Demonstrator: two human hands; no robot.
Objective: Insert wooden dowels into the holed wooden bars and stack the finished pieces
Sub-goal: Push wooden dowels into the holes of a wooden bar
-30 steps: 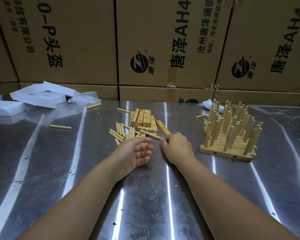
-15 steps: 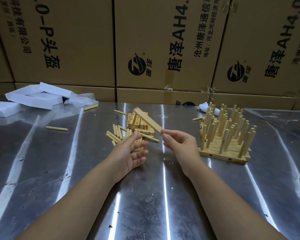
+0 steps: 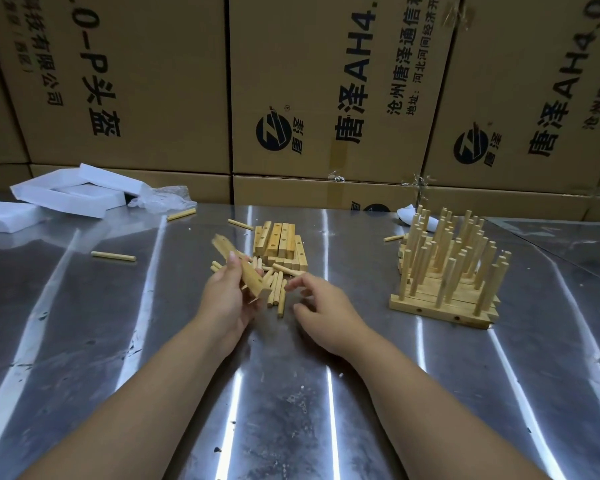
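Three big cartons fill the top of the frame, with the steel table across everything below. White foam pieces sit upper left. The finished stack is right of centre, pegs up, well apart from our hands. The pile of blank holed bars is centre frame, and the loose dowels lie just in front of it.

Our left hand grips one bar, tilted, far end up-left; motion blur hides which way its holes face. Our right hand is empty, fingers loose and slightly spread, just right of the dowels.

Step in hand, as we read it: pick a dowel for this bar. To do it well:
- Take one dowel only, pinched near its end so most of the length stays free.
- Turn the bar holes-up and steady it before aiming.
- Enter square to the hole and press straight; a skewed start likely jams.
- Seat each dowel fully so the piece sits flat on the stack.
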